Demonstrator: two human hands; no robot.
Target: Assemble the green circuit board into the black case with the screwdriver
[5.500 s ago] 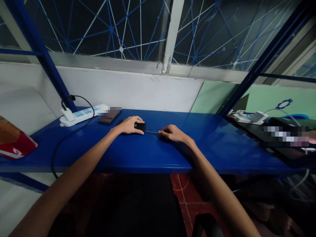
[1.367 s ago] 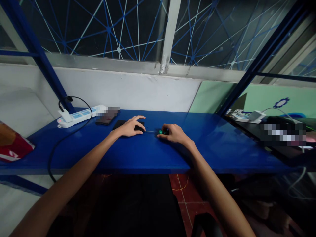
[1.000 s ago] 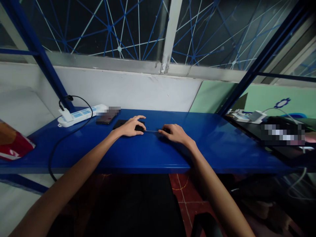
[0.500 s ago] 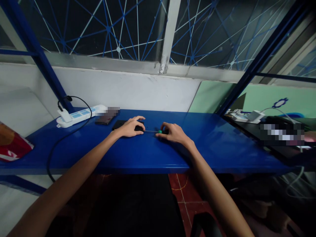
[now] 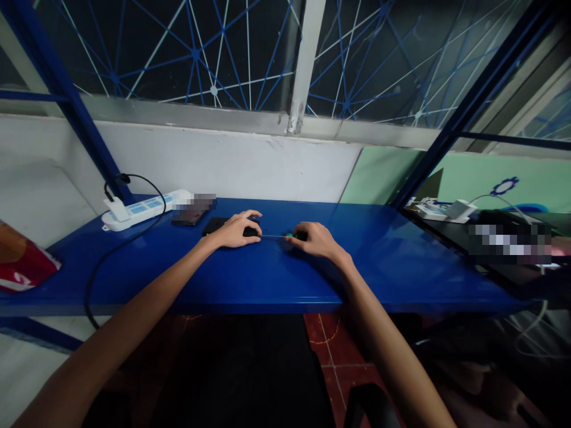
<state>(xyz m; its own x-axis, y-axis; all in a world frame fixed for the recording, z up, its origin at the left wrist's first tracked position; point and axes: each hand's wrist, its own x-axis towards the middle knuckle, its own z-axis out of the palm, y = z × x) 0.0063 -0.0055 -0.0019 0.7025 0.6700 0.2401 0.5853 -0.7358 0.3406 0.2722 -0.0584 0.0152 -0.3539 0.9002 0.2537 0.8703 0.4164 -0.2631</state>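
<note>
My right hand (image 5: 314, 239) is closed around the green and black handle of a screwdriver (image 5: 273, 237), thumb and fingers pinching it. The thin metal shaft lies nearly level and points left, its tip reaching my left hand (image 5: 236, 230). That left hand is curled over a flat black object (image 5: 215, 225) on the blue table (image 5: 267, 276), thumb and index finger at its right end. Much of the black object is covered by the hand, so its exact kind does not show. Whether the tip sits in a screw cannot be made out.
A white power strip (image 5: 134, 213) with a black cable and a dark phone (image 5: 193, 215) lie at the back left. A red packet (image 5: 27, 261) stands at the left edge. Further right, a black surface (image 5: 455, 233) carries a white adapter (image 5: 461, 210), near another person's hand.
My right hand's fingers have closed further over the screwdriver handle, hiding more of its green part. My left hand and the black object have stayed almost still.
</note>
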